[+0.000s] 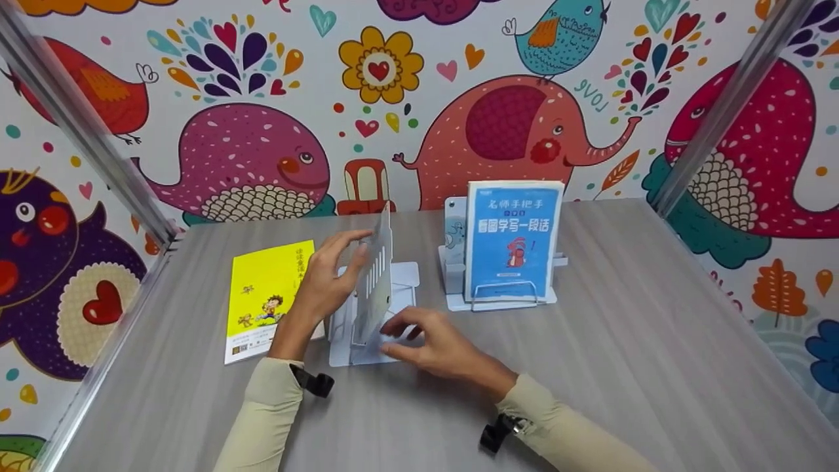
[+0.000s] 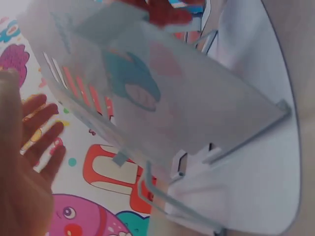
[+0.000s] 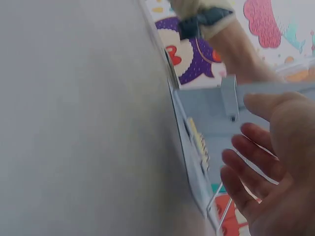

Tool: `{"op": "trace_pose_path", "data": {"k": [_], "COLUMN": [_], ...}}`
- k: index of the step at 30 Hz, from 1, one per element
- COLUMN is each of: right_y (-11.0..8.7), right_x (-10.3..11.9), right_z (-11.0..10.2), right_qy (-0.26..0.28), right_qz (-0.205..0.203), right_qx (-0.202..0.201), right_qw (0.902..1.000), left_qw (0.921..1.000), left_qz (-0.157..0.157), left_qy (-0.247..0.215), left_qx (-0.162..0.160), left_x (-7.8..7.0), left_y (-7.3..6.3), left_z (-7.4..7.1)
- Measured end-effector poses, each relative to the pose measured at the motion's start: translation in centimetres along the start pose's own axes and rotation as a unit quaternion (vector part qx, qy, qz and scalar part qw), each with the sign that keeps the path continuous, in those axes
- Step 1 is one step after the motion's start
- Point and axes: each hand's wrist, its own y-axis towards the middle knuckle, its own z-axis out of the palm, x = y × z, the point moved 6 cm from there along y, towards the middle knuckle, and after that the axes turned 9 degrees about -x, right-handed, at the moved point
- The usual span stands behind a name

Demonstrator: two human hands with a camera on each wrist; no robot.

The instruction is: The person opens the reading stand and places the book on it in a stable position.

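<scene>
A white metal book stand (image 1: 375,311) is on the table, its slotted back panel upright on a flat base plate (image 1: 408,274). My left hand (image 1: 331,275) is along the panel's left side, fingers extended; in the left wrist view that hand (image 2: 37,152) has its fingers spread beside the panel. Whether the fingertips touch it, I cannot tell. On the other side, close to the panel's lower edge, my right hand (image 1: 432,341) has its thumb and loosely bent fingers apart. The right wrist view shows this hand (image 3: 275,167) with nothing gripped.
A yellow book (image 1: 269,282) lies flat to the left of the stand. Farther right, a blue book (image 1: 511,246) stands upright in a second white book stand (image 1: 453,262) behind a wire holder. A cartoon-patterned wall (image 1: 406,131) borders the table's (image 1: 623,341) back.
</scene>
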Motion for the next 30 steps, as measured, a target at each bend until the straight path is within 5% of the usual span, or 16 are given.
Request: {"op": "trace_pose_path", "data": {"k": [5, 10, 22, 30], "right_y": [0.2, 0.3, 0.9, 0.7], "right_x": [1.4, 1.7, 1.3, 1.5], "right_z": [1.4, 2.4, 2.4, 2.0], "right_qy": [-0.001, -0.008, -0.011, -0.063], "right_qz": [-0.021, -0.023, -0.01, -0.026], "right_qx": [0.014, -0.005, -0.047, -0.064], "right_qw": [0.9997, 0.9997, 0.9988, 0.9956], "left_qw": [0.9945, 0.988, 0.9855, 0.9832], "left_qz": [-0.091, -0.125, -0.132, -0.152], "left_qy": [0.014, 0.018, -0.024, -0.025], "left_qx": [0.049, 0.089, 0.104, 0.098], "left_x": [3.1, 5.1, 6.2, 6.4], "left_y": [0.6, 0.7, 0.5, 0.6], "left_z": [1.0, 2.1, 3.2, 3.2]}}
